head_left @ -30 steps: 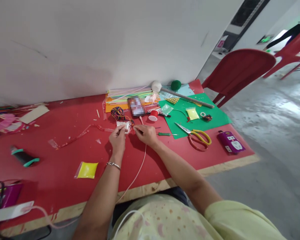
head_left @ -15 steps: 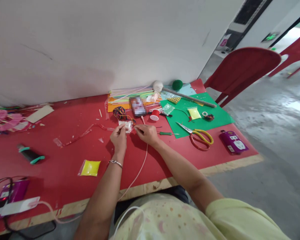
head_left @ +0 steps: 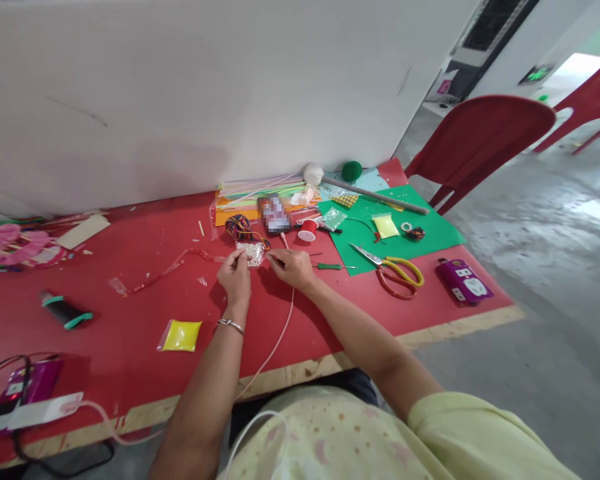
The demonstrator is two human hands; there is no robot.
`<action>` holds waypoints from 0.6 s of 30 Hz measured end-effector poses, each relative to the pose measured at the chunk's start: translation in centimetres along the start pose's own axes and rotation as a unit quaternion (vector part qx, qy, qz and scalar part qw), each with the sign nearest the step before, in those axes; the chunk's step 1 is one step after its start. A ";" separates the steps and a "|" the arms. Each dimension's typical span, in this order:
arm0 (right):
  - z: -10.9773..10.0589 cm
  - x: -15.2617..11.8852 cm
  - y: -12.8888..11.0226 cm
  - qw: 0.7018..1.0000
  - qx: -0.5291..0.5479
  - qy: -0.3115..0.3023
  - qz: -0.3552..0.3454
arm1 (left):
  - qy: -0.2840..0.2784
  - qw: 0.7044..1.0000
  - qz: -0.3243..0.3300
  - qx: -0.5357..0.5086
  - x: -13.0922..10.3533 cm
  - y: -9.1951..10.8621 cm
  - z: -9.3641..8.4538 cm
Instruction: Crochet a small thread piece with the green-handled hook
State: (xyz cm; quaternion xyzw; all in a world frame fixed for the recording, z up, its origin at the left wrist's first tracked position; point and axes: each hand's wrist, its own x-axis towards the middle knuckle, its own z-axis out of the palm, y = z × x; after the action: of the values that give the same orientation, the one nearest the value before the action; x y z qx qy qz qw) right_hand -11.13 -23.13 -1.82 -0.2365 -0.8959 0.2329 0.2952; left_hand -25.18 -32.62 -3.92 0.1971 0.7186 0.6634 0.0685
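My left hand is pinched at the near left side of a clear bag of white beads. Whatever sits between its fingertips is too small to make out. On the other side of the bag, my right hand is closed in a pinch too, its fingertips pointing left and its grip hidden. Just beyond the beads lies a ball of multicoloured cord, with loose strands trailing toward my right fingertips. A spool of red thread stands behind my right hand, near a phone on a pink cable.
Yellow-and-red-handled scissors and a green-handled tool lie to the right, beside green card. A purple box is near the right edge. At left are a yellow packet, a black-and-teal object and a cabled power bank.
The view has shifted slightly, moving the objects on the right a little leftward. Both hands keep nearly the same pinched pose by the bead bag.
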 end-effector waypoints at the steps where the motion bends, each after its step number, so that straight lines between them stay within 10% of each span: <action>1: -0.2 0.0 -0.1 1.000 -0.013 0.006 0.010 | 0.003 1.000 0.012 0.009 0.0 0.0 -0.1; 11: -1.6 0.2 -0.6 0.982 -0.148 -0.038 0.110 | -0.092 0.923 0.251 0.276 0.9 0.7 -2.5; 18: -2.1 0.0 -1.5 0.963 -0.195 -0.144 0.118 | -0.106 0.882 0.217 0.404 0.4 1.3 -4.0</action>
State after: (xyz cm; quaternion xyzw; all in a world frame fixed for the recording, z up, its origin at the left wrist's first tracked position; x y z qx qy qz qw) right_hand -10.26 -23.68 0.52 -0.3576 -0.9228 0.1183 0.0811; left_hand -26.76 -36.15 -2.09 0.4282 0.8517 0.2891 -0.0873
